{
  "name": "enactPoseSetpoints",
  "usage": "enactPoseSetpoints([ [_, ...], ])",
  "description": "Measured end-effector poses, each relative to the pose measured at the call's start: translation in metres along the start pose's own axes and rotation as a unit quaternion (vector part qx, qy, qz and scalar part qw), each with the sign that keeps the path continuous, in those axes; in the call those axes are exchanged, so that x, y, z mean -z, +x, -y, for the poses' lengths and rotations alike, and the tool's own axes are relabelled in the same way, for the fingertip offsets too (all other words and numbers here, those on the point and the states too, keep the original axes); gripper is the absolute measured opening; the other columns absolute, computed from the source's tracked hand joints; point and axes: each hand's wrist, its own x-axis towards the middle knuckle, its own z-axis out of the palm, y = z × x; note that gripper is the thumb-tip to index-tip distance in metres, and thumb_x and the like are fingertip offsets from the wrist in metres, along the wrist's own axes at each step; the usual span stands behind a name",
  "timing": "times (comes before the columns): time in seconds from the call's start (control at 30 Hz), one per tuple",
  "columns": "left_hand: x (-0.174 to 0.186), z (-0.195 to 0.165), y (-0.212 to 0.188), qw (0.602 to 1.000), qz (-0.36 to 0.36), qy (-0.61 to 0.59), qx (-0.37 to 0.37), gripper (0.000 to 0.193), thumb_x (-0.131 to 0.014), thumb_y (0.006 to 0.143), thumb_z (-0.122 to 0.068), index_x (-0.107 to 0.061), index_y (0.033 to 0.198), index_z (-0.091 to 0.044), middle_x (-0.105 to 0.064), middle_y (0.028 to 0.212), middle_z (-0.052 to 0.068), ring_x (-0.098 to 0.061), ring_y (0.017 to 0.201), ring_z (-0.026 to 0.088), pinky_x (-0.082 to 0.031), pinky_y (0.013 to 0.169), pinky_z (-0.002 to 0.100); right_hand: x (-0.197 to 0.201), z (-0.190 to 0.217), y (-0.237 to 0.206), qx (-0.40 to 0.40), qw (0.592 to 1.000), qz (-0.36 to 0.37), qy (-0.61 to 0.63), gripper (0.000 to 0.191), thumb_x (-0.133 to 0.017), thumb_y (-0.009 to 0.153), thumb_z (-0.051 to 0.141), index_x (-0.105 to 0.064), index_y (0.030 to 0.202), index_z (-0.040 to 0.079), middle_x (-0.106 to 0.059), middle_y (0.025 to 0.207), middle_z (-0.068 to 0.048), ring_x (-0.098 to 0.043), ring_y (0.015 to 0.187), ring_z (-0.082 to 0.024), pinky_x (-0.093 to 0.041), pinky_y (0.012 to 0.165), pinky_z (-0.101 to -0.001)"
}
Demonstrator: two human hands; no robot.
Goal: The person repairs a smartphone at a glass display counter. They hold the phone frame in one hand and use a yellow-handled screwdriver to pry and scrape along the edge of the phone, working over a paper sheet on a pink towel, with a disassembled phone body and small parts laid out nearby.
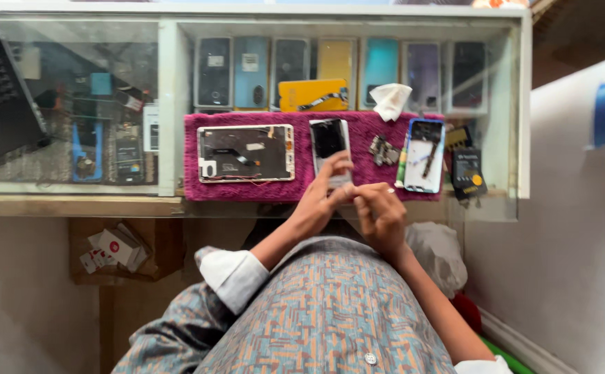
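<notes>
Left hand (pixel 320 201) grips silver-framed smartphone with black screen (pixel 330 149); right hand (pixel 380 215) pinches its lower edge. Risk: phone slips off magenta mat (pixel 247 190) at frame centre.

Left hand (pixel 320 197) grips near end of opened phone (pixel 331 149) lying on magenta mat (pixel 247 190). Right hand (pixel 380 211) curled just beside it, fingertips at phone's near edge. Opened tablet (pixel 246 153) left; small metal parts (pixel 384 149), second phone (pixel 423 155) right. Glass tabletop (pixel 74 187) beneath.

Single head-worn view, looking steeply down, close over a glass counter (pixel 74 201), perhaps slightly wide-angled
</notes>
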Motion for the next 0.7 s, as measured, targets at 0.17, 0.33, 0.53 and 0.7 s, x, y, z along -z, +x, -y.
enactPoseSetpoints([
  [0.17, -0.029, 0.011, 0.016, 0.942, 0.041, -0.326, 0.076, 0.092, -0.036, 0.097, -0.073, -0.016, 0.164, -0.014, -0.033, 0.164, 0.014, -0.032, 0.149, 0.03, -0.032, 0.122, 0.045, -0.002, -0.006, -0.003, 0.114, 0.99, 0.077, -0.003, 0.068, -0.043, 0.106, 0.057, -0.05, 0.147, 0.003, -0.05, 0.152, -0.02, -0.045, 0.144, -0.035, -0.035, 0.118, -0.0477],
  [0.33, -0.019, -0.002, 0.012, 0.814, 0.165, -0.549, 0.092, 0.119, -0.025, 0.092, -0.094, -0.018, 0.169, -0.003, -0.029, 0.165, 0.022, -0.031, 0.153, 0.034, -0.021, 0.129, 0.044, -0.046, -0.016, 0.002, 0.021, 0.998, 0.051, -0.023, 0.096, -0.016, 0.1, 0.076, -0.033, 0.164, 0.006, -0.026, 0.173, -0.02, -0.013, 0.165, -0.034, -0.008, 0.133, -0.0494],
  [0.53, 0.021, -0.033, 0.008, 0.803, 0.194, -0.555, 0.099, 0.126, -0.023, 0.08, -0.098, -0.007, 0.17, -0.011, -0.018, 0.174, 0.011, -0.024, 0.157, 0.029, -0.02, 0.128, 0.045, -0.052, 0.011, 0.025, -0.066, 0.986, 0.108, 0.111, 0.111, -0.046, 0.095, 0.082, -0.023, 0.163, -0.002, -0.032, 0.167, -0.015, -0.023, 0.161, -0.027, -0.016, 0.133, -0.0421],
  [0.7, 0.044, -0.041, 0.001, 0.72, 0.143, -0.66, 0.158, 0.128, -0.023, 0.079, -0.099, -0.004, 0.169, -0.01, -0.017, 0.175, 0.009, -0.02, 0.16, 0.025, -0.021, 0.128, 0.048, -0.04, 0.049, 0.015, -0.014, 1.0, -0.022, -0.008, 0.107, -0.026, 0.098, 0.084, -0.029, 0.164, 0.001, -0.024, 0.174, -0.018, -0.018, 0.165, -0.033, -0.013, 0.136, -0.0429],
])
